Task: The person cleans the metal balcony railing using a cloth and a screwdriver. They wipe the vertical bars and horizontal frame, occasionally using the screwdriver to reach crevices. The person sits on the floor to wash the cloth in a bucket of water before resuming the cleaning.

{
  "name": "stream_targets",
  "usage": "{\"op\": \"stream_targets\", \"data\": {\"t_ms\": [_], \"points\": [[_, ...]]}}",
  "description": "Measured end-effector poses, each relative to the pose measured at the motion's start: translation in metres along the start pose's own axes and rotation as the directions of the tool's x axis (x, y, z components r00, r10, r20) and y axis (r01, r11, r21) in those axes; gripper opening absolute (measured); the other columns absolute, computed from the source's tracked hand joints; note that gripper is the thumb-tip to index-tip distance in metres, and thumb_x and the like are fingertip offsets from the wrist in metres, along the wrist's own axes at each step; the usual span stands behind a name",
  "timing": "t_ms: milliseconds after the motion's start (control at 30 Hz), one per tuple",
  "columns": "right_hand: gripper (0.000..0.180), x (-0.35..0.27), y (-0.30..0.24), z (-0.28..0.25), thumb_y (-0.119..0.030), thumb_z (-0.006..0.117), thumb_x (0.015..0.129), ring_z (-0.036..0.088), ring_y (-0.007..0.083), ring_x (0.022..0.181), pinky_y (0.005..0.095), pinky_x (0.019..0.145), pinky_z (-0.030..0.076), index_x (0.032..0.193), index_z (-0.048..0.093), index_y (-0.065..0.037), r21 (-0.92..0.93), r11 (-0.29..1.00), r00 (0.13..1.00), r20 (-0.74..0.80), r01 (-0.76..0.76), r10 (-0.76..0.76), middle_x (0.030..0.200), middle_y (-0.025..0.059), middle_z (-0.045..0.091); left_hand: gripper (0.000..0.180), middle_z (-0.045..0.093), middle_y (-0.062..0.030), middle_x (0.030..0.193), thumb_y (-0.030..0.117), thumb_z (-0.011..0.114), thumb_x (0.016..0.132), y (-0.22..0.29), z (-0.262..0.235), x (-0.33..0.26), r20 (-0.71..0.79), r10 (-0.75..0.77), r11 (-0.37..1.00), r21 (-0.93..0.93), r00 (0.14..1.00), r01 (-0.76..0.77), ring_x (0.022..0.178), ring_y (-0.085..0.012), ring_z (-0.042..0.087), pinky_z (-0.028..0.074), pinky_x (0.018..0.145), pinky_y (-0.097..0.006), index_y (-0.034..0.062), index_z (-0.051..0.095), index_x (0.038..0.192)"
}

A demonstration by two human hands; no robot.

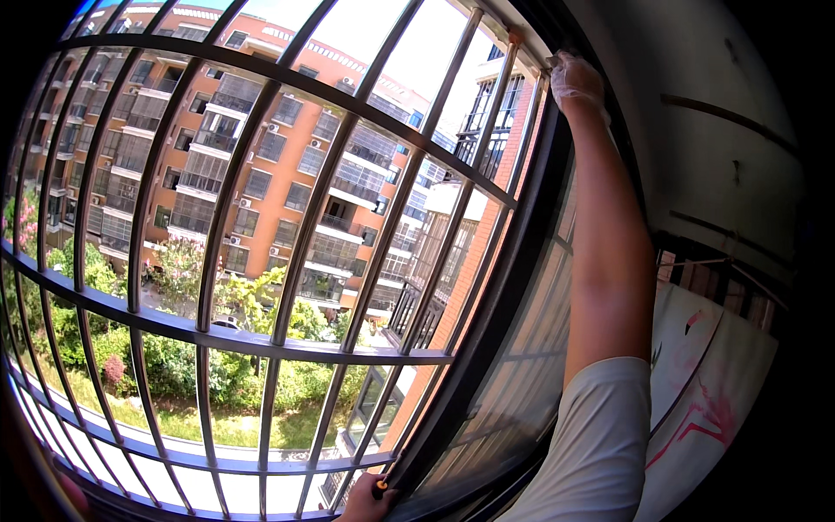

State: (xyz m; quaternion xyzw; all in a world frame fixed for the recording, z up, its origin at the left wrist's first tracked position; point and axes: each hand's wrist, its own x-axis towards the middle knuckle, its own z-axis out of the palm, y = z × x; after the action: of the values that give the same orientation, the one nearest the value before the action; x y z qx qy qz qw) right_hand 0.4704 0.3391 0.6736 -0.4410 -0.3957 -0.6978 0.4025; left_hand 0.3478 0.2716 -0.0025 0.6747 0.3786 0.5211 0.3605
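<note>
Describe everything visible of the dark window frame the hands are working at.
The dark metal window frame runs as a thick, smooth bar slanting from bottom centre up to top right, between the silvery barred security grille outside and a ribbed translucent pane inside. The right hand, in a thin clear glove, reaches its upper end. The left hand meets its lower end, holding a small orange-and-black tool.

Bright daylight floods in through my window bars; the sky glares white, edges bend and darken, indoors sits dim.
</note>
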Motion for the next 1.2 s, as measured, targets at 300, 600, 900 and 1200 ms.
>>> {"op": "stream_targets", "data": {"t_ms": [300,600,900,1200], "points": [[0.019,-0.095,-0.027,-0.04,-0.017,0.056,0.079,0.062,0.0303,0.088,0.0361,0.076,0.05,0.091,0.067,-0.008,-0.061,0.998,0.993,0.115,0.018,-0.011,0.097,0.0164,0.063,0.032,0.056,-0.0164,0.085,0.016,0.072,0.071,-0.048,0.021,0.011,-0.037,0.108,0.991,-0.073,0.993,-0.11,0.078,-0.031,0.058,0.047,0.068,-0.036,0.0002,0.057,0.094],[0.027,-0.295,-0.055,-0.112,-0.004,0.058,0.076,0.062,0.0329,0.088,0.0372,0.081,0.05,0.102,0.064,-0.005,0.285,0.957,0.998,-0.002,0.056,-0.058,0.086,0.0195,0.064,0.031,0.058,-0.0164,0.086,0.015,0.07,0.072,-0.046,0.024,0.016,0.032,-0.01,0.995,-0.102,0.999,0.014,0.081,-0.0311,0.058,0.046,0.068,-0.036,0.001,0.056,0.095],[0.022,-0.355,-0.029,-0.136,0.0,0.064,0.071,0.06,0.0297,0.079,0.0379,0.073,0.048,0.093,0.062,-0.005,0.641,0.745,0.983,0.107,-0.185,0.152,0.087,0.0121,0.063,0.026,0.059,-0.0027,0.076,0.02,0.062,0.085,0.116,-0.044,0.057,0.026,0.275,0.883,-0.403,0.961,-0.241,0.052,-0.0042,0.054,0.041,0.047,-0.018,0.0005,0.055,0.1],[0.017,-0.353,-0.029,-0.145,-0.004,0.061,0.076,0.055,0.0259,0.087,0.0354,0.078,0.045,0.093,0.065,-0.007,0.791,0.503,0.937,0.297,-0.348,0.183,0.09,0.0097,0.059,0.043,0.063,-0.0113,0.086,0.02,0.06,0.084,0.285,-0.055,0.136,0.243,0.531,0.81,-0.426,0.812,-0.402,0.076,-0.0161,0.063,0.05,0.072,-0.028,-0.0039,0.047,0.118]]}}
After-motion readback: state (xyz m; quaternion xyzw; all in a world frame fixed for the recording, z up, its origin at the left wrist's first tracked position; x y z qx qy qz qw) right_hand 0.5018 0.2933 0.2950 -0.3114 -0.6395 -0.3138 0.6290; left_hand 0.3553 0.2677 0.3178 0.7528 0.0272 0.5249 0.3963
